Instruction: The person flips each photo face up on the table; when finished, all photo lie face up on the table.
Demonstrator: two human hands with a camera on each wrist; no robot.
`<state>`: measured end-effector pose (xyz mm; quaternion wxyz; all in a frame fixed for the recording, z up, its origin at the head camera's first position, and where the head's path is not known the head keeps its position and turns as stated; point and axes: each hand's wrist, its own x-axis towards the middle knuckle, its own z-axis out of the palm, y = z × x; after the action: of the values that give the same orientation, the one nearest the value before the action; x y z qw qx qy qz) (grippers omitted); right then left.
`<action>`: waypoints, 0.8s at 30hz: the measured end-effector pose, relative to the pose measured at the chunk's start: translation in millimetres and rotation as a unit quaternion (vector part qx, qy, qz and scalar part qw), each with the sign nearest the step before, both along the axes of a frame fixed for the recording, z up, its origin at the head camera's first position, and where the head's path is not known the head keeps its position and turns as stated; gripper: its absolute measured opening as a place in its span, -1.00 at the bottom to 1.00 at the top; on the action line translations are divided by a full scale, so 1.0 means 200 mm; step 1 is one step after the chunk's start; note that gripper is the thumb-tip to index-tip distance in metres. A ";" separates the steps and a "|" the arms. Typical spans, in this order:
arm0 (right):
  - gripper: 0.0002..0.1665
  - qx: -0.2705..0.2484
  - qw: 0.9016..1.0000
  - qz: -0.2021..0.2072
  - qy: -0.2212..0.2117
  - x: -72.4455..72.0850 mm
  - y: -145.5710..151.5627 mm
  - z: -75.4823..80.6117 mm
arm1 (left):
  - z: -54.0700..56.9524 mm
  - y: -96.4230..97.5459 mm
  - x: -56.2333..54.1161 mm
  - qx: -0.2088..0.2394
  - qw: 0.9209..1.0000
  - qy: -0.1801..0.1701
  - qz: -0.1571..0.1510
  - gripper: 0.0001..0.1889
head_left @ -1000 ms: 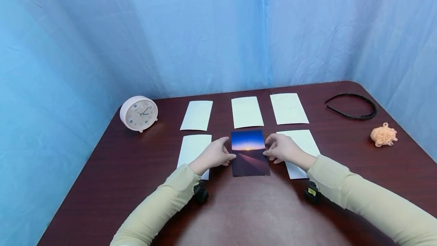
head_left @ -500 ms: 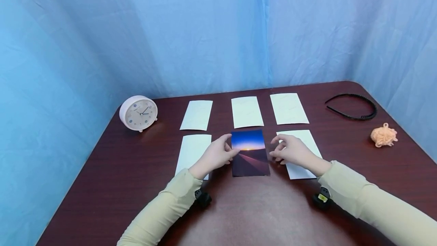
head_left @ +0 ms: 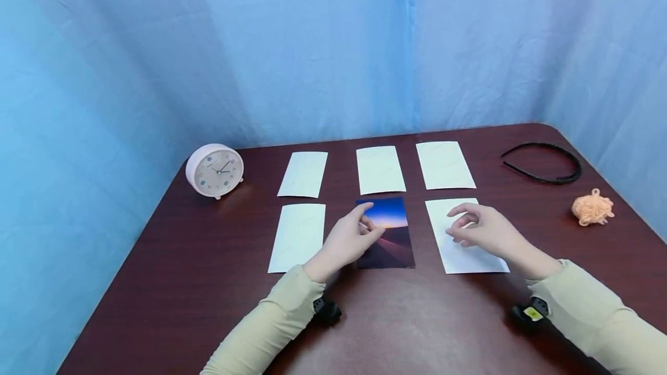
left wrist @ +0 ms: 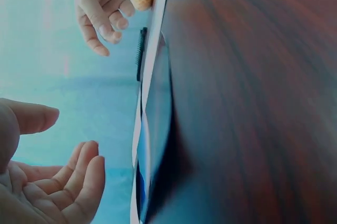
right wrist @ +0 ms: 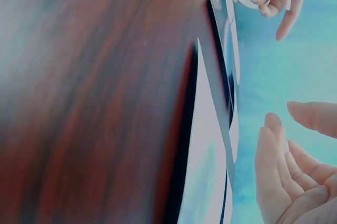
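A sunset photo print [head_left: 393, 250] lies face up in the middle of the front row of cards. My left hand [head_left: 346, 239] hovers above its left part, thumb and fingers loosely bent and apart, holding nothing. In the left wrist view a gap separates that hand [left wrist: 58, 176] from the cards below. My right hand [head_left: 487, 230] is over the blank white card [head_left: 453, 256] at front right, likewise with nothing between thumb and fingers. The right wrist view shows this hand [right wrist: 295, 176] raised off the card, fingers relaxed.
Another white card [head_left: 299, 239] lies at front left. Three more white cards, among them the back middle one [head_left: 380, 169], form the back row. A round alarm clock [head_left: 215, 171] stands at left; a black headband [head_left: 560, 179] and a peach yarn bundle [head_left: 593, 208] are at right.
My right hand has left the photo's right edge and moved right over the white card. My left hand has shifted right, from the photo's left edge to over it. The photo stays put.
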<state>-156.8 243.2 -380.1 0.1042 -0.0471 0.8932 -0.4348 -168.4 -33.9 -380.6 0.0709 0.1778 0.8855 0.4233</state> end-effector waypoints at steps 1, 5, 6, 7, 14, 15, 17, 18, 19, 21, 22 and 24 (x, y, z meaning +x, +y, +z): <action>-0.47 0.002 1.000 0.000 0.005 0.01 0.02 0.00 | 0.01 0.02 0.00 0.006 1.000 0.003 -0.002 -0.38; -0.46 0.009 1.000 0.004 0.021 0.03 0.07 0.02 | 0.03 0.09 0.01 0.036 0.999 0.014 -0.020 -0.39; -0.47 0.016 0.999 0.007 0.028 0.04 0.08 0.03 | 0.03 0.10 0.02 0.041 0.999 0.016 -0.027 -0.39; -0.47 0.025 0.999 0.010 0.034 0.04 0.09 0.03 | 0.03 0.12 0.02 0.044 0.998 0.019 -0.035 -0.38; -0.45 0.093 0.992 0.031 0.077 0.07 0.18 0.03 | 0.01 0.25 0.05 0.000 0.995 0.054 -0.086 -0.35; -0.43 0.101 0.991 0.035 0.078 0.07 0.20 0.03 | 0.01 0.27 0.06 -0.015 0.994 0.059 -0.092 -0.34; -0.37 0.117 0.989 0.050 0.081 0.07 0.22 0.02 | 0.01 0.30 0.06 -0.044 0.991 0.072 -0.101 -0.33; -0.33 0.126 0.987 0.059 0.083 0.07 0.23 0.01 | 0.00 0.32 0.07 -0.058 0.990 0.079 -0.103 -0.33; -0.30 0.131 0.985 0.068 0.086 0.07 0.25 0.00 | 0.00 0.34 0.07 -0.074 0.988 0.086 -0.106 -0.33; -0.24 0.146 0.980 0.088 0.099 0.06 0.27 -0.01 | -0.01 0.38 0.06 -0.105 0.984 0.098 -0.110 -0.31; -0.20 0.156 0.978 0.095 0.105 0.06 0.28 -0.02 | -0.01 0.40 0.06 -0.122 0.981 0.103 -0.112 -0.30; -0.16 0.173 0.972 0.105 0.117 0.06 0.29 -0.03 | -0.02 0.44 0.06 -0.152 0.975 0.107 -0.119 -0.28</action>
<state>-144.5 301.9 -386.4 0.0505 -0.1722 0.9510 -0.2519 -157.1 53.4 -384.6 0.0513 0.3134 0.9144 0.2511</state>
